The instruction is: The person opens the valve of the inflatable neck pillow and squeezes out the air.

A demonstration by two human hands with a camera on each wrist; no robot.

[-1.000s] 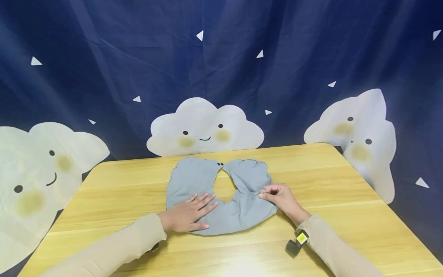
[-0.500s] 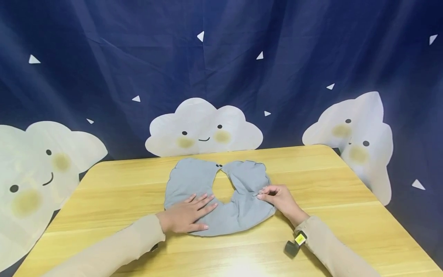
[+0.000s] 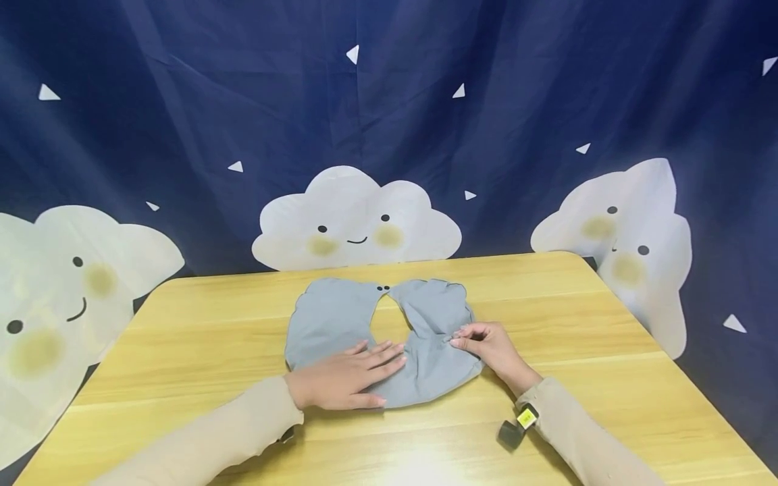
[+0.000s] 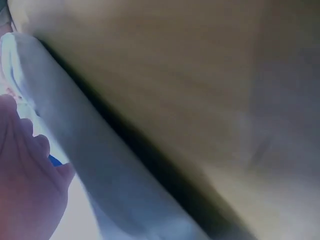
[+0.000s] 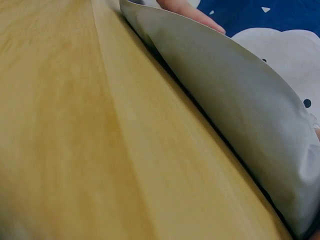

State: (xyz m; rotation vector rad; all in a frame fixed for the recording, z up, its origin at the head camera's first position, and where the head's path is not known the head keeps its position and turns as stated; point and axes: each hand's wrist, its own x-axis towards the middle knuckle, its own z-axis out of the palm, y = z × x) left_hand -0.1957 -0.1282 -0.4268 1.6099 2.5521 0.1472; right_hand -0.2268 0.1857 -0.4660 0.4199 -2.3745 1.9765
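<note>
A grey U-shaped neck pillow [image 3: 331, 317], soft and wrinkled, lies on the wooden table with its two ends meeting at the far side beside two small dark dots. My left hand [image 3: 349, 378] rests on its near left part, palm down with fingers extended. At the pillow's right side, my right hand [image 3: 489, 347] pinches a small bit between thumb and fingers; whether that is cloth or a valve I cannot tell. In the left wrist view the pillow's edge [image 4: 90, 130] runs beside my left hand [image 4: 27, 185]. The right wrist view has the pillow's rounded side [image 5: 235, 95].
Under everything is a light wooden table [image 3: 200, 337]. A dark blue curtain [image 3: 407, 121] with white smiling clouds hangs behind its far edge. A small black device [image 3: 512, 435] is strapped at the right wrist.
My left hand has slid right across the pillow, toward its middle. The right hand keeps its pinch at nearly the same place. The head view has shifted slightly.
</note>
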